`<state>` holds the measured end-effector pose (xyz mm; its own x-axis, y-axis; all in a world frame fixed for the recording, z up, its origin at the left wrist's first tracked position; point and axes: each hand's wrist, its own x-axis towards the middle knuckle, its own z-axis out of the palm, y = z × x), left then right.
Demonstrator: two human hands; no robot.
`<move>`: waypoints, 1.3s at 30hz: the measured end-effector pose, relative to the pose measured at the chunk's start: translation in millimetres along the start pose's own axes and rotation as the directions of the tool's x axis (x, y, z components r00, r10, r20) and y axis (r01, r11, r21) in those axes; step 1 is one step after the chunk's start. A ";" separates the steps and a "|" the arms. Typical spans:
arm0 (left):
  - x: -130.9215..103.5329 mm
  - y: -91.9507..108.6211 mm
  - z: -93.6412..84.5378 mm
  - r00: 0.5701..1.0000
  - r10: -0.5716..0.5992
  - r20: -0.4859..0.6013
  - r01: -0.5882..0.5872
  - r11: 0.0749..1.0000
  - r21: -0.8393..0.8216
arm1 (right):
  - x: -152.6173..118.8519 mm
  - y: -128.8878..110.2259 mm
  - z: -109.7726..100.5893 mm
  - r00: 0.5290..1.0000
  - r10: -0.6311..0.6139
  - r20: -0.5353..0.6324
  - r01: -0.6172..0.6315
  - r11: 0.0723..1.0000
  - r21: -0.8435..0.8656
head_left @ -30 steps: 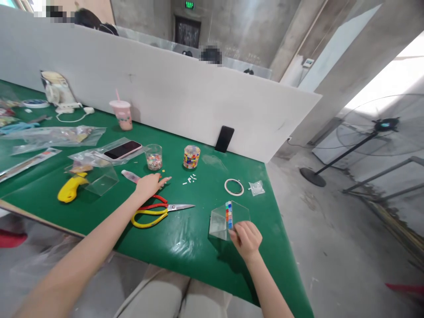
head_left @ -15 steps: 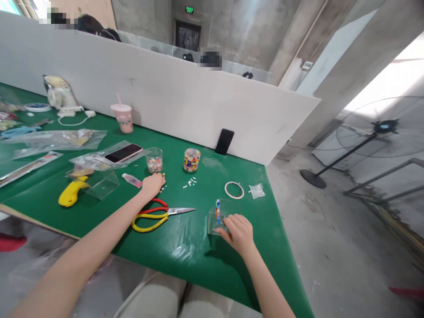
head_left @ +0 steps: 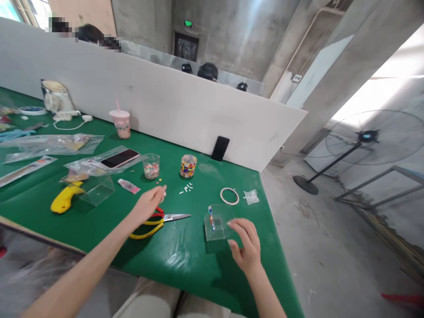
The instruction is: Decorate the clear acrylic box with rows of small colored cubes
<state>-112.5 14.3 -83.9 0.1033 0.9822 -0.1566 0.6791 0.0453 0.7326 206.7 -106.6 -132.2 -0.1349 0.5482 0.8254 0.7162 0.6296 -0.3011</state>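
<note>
My left hand [head_left: 149, 204] hovers over the handles of the scissors [head_left: 175, 217], thumb and fingers pinched together; anything between the fingertips is too small to make out. My right hand [head_left: 247, 244] has its thumb and fingers apart at the right side of a clear plastic box [head_left: 217, 234]. Whether a fingertip touches the box I cannot tell. A narrow strip of coloured pieces [head_left: 211, 219] runs along the box's left part. Beyond my left hand stands a clear cup [head_left: 151, 161] with small mixed pieces in its bottom. A few loose bits [head_left: 160, 180] lie before it.
A ring covered in coloured tiles [head_left: 188, 167] stands mid-table, white chips [head_left: 187, 188] before it. A white ring [head_left: 229, 196] and small plastic bag [head_left: 251, 197] lie right. Leftward are a tube [head_left: 129, 186], yellow tool [head_left: 66, 198], phone [head_left: 119, 158] and pink cup [head_left: 121, 123].
My left hand has drawn back from the loose bits by the clear cup, towards me. My right hand's fingers have spread and shifted right on the clear box. The view has tilted slightly.
</note>
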 end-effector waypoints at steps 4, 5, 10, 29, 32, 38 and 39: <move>-67.4 18.9 41.9 0.986 0.111 0.124 -0.084 0.975 -0.206 | -11.8 -73.8 19.0 0.973 0.227 -0.037 -0.224 0.971 0.088; -80.3 24.6 52.8 0.980 0.140 0.143 -0.102 0.964 -0.246 | -14.4 -88.2 28.3 0.961 0.277 -0.002 -0.275 0.955 0.113; -105.7 44.7 85.4 0.968 0.174 0.180 -0.096 0.922 -0.375 | -17.3 -105.4 62.5 0.906 0.415 0.080 -0.422 0.890 0.172; -118.9 26.0 98.5 0.930 0.070 0.361 0.128 0.858 -0.497 | -39.7 -94.7 57.9 0.863 0.436 0.255 -0.483 0.859 0.167; -115.9 21.6 103.8 0.898 0.118 0.423 0.128 0.851 -0.510 | -48.5 -94.7 57.6 0.871 0.436 0.228 -0.476 0.864 0.164; -112.9 8.2 118.6 0.858 0.164 0.487 0.151 0.826 -0.544 | -58.7 -89.4 54.6 0.902 0.392 0.180 -0.422 0.888 0.185; -113.3 7.7 118.3 0.862 0.175 0.476 0.134 0.826 -0.548 | -60.0 -88.3 53.5 0.908 0.382 0.169 -0.410 0.893 0.186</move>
<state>-33.0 -118.1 -138.9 0.5539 0.7680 -0.3216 0.1763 0.2693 0.9468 114.9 -165.7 -180.7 0.0358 0.8316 0.5542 0.5672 0.4396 -0.6964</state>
